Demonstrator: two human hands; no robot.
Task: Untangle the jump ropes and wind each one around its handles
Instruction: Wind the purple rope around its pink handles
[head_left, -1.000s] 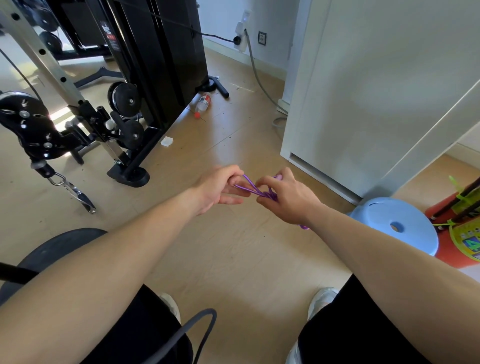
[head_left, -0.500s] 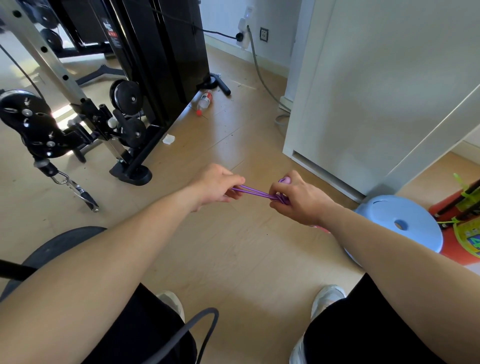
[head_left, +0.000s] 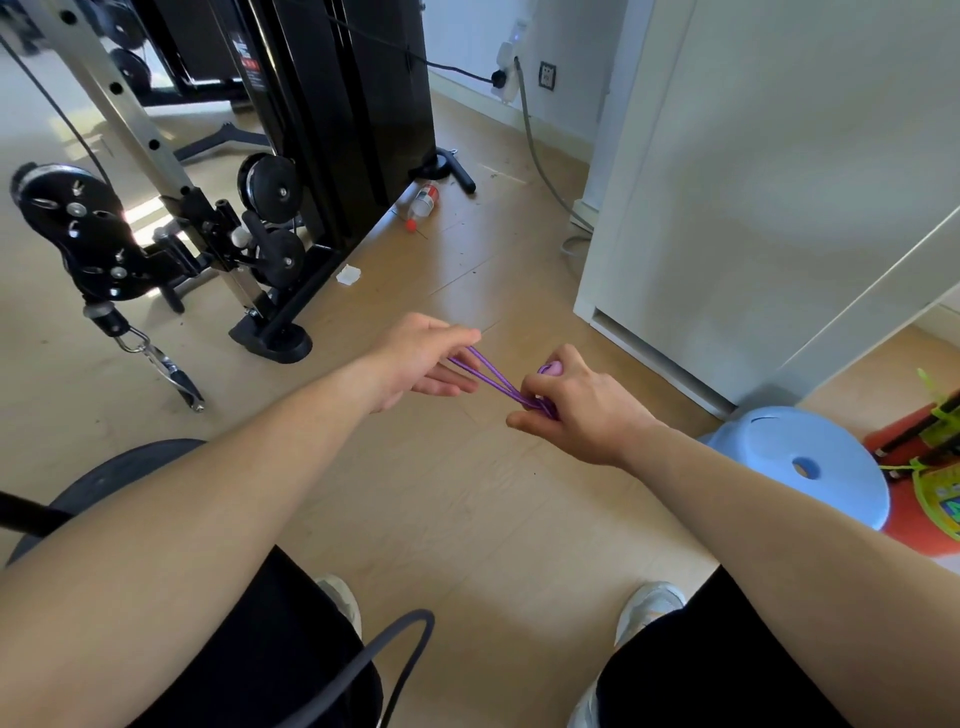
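**Purple rope: span lying between the two hands, pointing toward the stool**

I am taking the blue stool as the reference. Both hands are working in the air to the left of it.

The right hand, the one nearer the stool, is curling its fingers round the handle and the turns of purple rope gathered against it. Only the rounded end of the handle is showing above the fist, so I cannot tell how the handle's long axis is lying.

The left hand, farther from the stool, is pinching the rope between thumb and forefinger. Its other fingers are lying straighter beneath the strands.

Several strands are running taut between the hands. They are spreading slightly at the left pinch and converging at the right fist. The span's long axis is sloping from the left hand down toward the stool.

I am judging that the coming move is another turn round the handle. The left hand is holding the free span, so it is the one placed to carry the rope. The right hand is acting as the anchor. Slack at the pinch could be letting the gathered turns loosen.
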